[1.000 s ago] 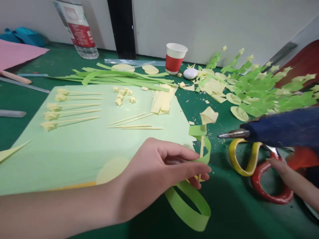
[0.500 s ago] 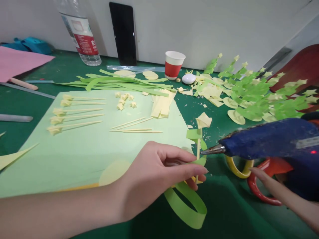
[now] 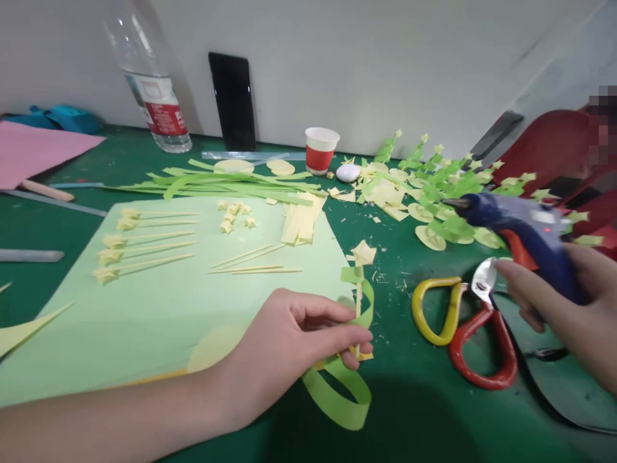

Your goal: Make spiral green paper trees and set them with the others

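Observation:
Between thumb and fingers, my left hand pinches an upright wooden stick. A pale yellow paper star tops the stick. A green paper strip winds round it, with its loose end curling below my hand. My right hand grips a blue hot glue gun with an orange trigger, held above the table on the right. Its metal nozzle points left, apart from the stick. Scissors with one yellow and one red handle lie beneath the gun.
A pale green sheet carries star-tipped sticks, loose stars and bare sticks. Behind it lie green paper strips. A paper cup, a water bottle and a phone stand along the wall. Finished green sprigs stand at the back right.
My right hand has drawn the glue gun up and away to the right, its nozzle leaving the stick. The scissors are now in fuller view. My left hand keeps its pinch.

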A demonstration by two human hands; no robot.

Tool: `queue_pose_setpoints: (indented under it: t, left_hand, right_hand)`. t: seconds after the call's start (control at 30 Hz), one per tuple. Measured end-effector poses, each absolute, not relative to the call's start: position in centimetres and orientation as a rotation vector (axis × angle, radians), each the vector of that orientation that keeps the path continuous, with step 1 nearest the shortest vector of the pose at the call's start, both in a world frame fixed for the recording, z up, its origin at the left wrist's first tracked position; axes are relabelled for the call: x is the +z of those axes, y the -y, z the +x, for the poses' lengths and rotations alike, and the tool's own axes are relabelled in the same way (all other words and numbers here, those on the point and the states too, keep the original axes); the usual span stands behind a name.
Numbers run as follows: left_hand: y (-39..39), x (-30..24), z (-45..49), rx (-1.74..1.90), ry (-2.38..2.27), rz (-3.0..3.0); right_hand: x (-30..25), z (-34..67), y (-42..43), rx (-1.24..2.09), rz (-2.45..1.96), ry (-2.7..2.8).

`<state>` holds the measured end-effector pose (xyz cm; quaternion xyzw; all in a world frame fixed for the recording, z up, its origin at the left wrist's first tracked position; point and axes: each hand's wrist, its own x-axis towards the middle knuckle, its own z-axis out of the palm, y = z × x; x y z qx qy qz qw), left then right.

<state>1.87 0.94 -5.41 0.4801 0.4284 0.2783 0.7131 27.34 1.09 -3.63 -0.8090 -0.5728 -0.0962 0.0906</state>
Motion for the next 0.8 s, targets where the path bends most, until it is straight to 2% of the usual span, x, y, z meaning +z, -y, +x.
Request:
queue_pose_setpoints:
  t: [0.1, 0.33, 0.4, 0.47, 0.53, 0.6, 0.7, 0.8]
  left_hand:
    - [-0.9, -5.3, 1.9, 0.616, -0.966, 1.11]
    - [-0.4, -4.8, 2.4, 0.652, -1.043, 1.144]
    - [-0.3, -4.2, 2.4, 0.719, -1.074, 1.244]
    - [-0.1, -3.1, 2.3, 0.808, -1.068, 1.352]
    - [0.1, -2.0, 2.2, 0.862, -1.033, 1.407]
    - [0.3, -1.0, 2.2, 0.887, -0.992, 1.427]
    - [0.5, 0.2, 2.1, 0.918, -0.959, 1.506]
    - [0.6, 0.9, 1.9, 0.909, -0.988, 1.582]
  right_hand:
    - [-2.7, 26.6, -1.9, -0.048, -2.552, 1.643]
    - [-5.0, 25.3, -1.6, -0.066, -2.571, 1.922]
    - [-5.9, 25.6, -1.5, -0.227, -2.434, 1.971]
    - [-6.0, 25.8, -1.3, -0.454, -2.098, 2.013]
    - [-5.3, 25.4, -0.8, -0.461, -1.676, 2.003]
    - [-3.9, 24.0, 0.0, -0.119, -1.323, 2.003]
    - [-1.5, 21.0, 1.1, 0.724, -1.082, 2.004]
    - [-0.4, 18.9, 1.5, 1.111, -0.98, 1.866]
